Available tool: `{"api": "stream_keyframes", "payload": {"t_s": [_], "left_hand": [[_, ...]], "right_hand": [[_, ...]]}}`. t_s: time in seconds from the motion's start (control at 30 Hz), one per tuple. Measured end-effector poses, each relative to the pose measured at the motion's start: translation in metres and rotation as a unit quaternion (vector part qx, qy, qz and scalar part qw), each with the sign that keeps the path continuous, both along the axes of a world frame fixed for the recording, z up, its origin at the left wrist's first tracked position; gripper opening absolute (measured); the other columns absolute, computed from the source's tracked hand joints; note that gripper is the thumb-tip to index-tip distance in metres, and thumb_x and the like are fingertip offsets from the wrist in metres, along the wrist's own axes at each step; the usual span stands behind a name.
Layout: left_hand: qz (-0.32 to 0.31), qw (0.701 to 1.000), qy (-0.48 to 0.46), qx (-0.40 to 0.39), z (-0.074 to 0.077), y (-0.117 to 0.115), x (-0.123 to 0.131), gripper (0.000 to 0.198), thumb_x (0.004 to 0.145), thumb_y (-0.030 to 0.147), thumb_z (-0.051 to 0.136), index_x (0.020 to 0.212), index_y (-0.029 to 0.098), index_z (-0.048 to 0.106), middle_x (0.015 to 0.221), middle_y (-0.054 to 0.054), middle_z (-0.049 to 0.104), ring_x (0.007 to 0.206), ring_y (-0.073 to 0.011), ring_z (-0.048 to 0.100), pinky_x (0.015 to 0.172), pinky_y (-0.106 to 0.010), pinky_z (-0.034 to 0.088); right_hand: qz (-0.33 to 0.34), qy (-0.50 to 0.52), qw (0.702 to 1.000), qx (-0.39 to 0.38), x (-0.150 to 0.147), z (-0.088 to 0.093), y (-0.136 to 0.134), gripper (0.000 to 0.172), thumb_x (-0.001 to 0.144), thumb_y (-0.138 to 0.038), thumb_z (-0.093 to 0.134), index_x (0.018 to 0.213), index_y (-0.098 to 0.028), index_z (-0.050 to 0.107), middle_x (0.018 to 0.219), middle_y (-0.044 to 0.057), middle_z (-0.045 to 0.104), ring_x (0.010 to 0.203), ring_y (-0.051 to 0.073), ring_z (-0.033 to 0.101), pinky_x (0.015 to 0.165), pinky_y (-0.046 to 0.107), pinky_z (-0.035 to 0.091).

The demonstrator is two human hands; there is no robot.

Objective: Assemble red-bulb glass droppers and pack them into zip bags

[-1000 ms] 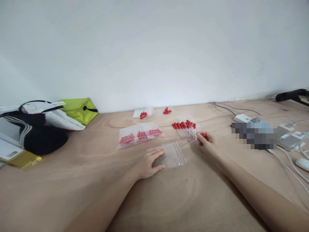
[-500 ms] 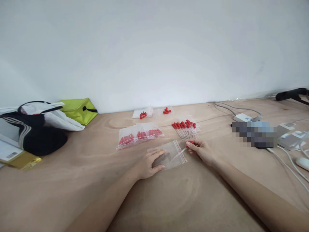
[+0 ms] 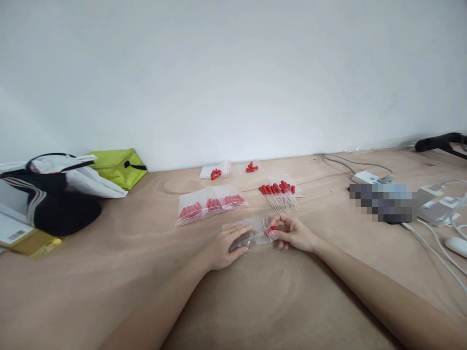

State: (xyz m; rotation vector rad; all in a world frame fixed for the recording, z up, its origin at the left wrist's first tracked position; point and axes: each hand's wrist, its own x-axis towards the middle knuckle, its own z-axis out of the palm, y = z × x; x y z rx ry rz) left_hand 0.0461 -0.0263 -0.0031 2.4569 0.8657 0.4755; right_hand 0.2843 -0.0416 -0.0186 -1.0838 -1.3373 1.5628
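Observation:
A clear zip bag (image 3: 259,236) lies on the wooden table between my hands. My left hand (image 3: 229,247) rests on its left part, thumb and fingers spread apart. At the bag's right end, my right hand (image 3: 290,233) pinches the red end of a dropper (image 3: 270,230), whose clear stem points left into the bag. Just beyond my right hand, several red-topped droppers (image 3: 278,188) lie fanned out, stems toward me. Farther left, three zip bags (image 3: 210,204) hold red-topped pieces.
Two small groups of red-topped pieces (image 3: 216,173) lie on bags near the wall. At left are a black cap (image 3: 65,209), a lime-green bag (image 3: 116,167) and a gold-and-white box (image 3: 25,238). A power strip (image 3: 367,179), a blurred device and cables occupy the right.
My right hand has moved left with the dropper, pushing it farther into the bag. My left hand has stayed in place on the bag.

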Motion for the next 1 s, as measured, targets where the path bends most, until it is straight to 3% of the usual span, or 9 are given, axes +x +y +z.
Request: {"api": "stream_keyframes", "payload": {"t_s": [0.13, 0.43, 0.67, 0.73, 0.83, 0.9, 1.0], "left_hand": [[-0.001, 1.0, 0.0, 0.001, 0.0, 0.0, -0.001, 0.046, 0.081, 0.03, 0.05, 0.125, 0.024, 0.04, 0.123, -0.006, 0.051, 0.113, -0.0202, 0.045, 0.096, -0.038, 0.036], [0.048, 0.999, -0.019, 0.018, -0.001, -0.001, -0.007, 0.036, 0.08, 0.034, 0.051, 0.114, 0.021, 0.053, 0.118, -0.006, 0.055, 0.11, -0.0201, 0.05, 0.094, -0.037, 0.04], [0.038, 0.997, -0.051, 0.038, -0.005, 0.002, -0.007, 0.025, 0.081, 0.029, 0.05, 0.102, 0.02, 0.062, 0.104, -0.005, 0.064, 0.101, -0.0185, 0.056, 0.09, -0.035, 0.044], [0.036, 0.997, -0.046, 0.048, -0.007, 0.003, -0.008, 0.024, 0.081, 0.029, 0.05, 0.1, 0.021, 0.062, 0.102, -0.005, 0.064, 0.101, -0.0191, 0.055, 0.09, -0.036, 0.043], [0.032, 0.998, -0.005, 0.055, -0.008, 0.003, -0.009, 0.026, 0.083, 0.027, 0.047, 0.105, 0.024, 0.061, 0.111, -0.005, 0.059, 0.105, -0.0202, 0.052, 0.092, -0.039, 0.04], [0.024, 0.997, 0.041, 0.066, -0.006, 0.002, -0.009, 0.03, 0.085, 0.025, 0.043, 0.112, 0.03, 0.056, 0.121, -0.004, 0.051, 0.112, -0.0213, 0.046, 0.095, -0.043, 0.035], [0.009, 0.993, 0.09, 0.082, -0.004, 0.001, -0.009, 0.035, 0.088, 0.024, 0.037, 0.12, 0.035, 0.047, 0.13, -0.003, 0.042, 0.12, -0.0214, 0.037, 0.098, -0.045, 0.03]], "right_hand": [[0.041, 0.04, 0.998, 0.033, -0.007, -0.001, 0.003, 0.031, 0.063, -0.039, 0.067, 0.074, -0.019, 0.047, 0.066, -0.003, 0.061, 0.059, 0.009, 0.057, 0.059, 0.023, 0.047], [-0.064, -0.032, 0.993, 0.09, 0.011, -0.008, 0.016, 0.026, 0.054, -0.038, 0.072, 0.059, -0.018, 0.056, 0.058, -0.001, 0.062, 0.052, 0.011, 0.054, 0.051, 0.024, 0.043], [0.047, -0.145, 0.961, 0.231, 0.013, 0.001, 0.015, 0.018, 0.072, -0.037, 0.058, 0.069, -0.023, 0.069, 0.078, 0.003, 0.064, 0.072, 0.015, 0.057, 0.067, 0.029, 0.044], [-0.004, -0.159, 0.956, 0.244, 0.018, 0.001, 0.02, 0.017, 0.072, -0.035, 0.057, 0.067, -0.022, 0.068, 0.076, 0.003, 0.064, 0.071, 0.016, 0.057, 0.066, 0.03, 0.044], [-0.221, -0.177, 0.938, 0.199, 0.038, 0.0, 0.039, 0.015, 0.069, -0.033, 0.057, 0.067, -0.02, 0.065, 0.066, 0.003, 0.063, 0.061, 0.016, 0.055, 0.058, 0.029, 0.042], [-0.35, -0.241, 0.895, 0.138, 0.058, -0.001, 0.058, 0.015, 0.067, -0.031, 0.057, 0.069, -0.018, 0.063, 0.063, 0.004, 0.062, 0.057, 0.016, 0.054, 0.053, 0.028, 0.04], [-0.399, -0.378, 0.831, 0.088, 0.084, -0.003, 0.087, 0.01, 0.064, -0.023, 0.056, 0.067, -0.016, 0.062, 0.068, 0.006, 0.063, 0.064, 0.017, 0.056, 0.061, 0.028, 0.041]]}}
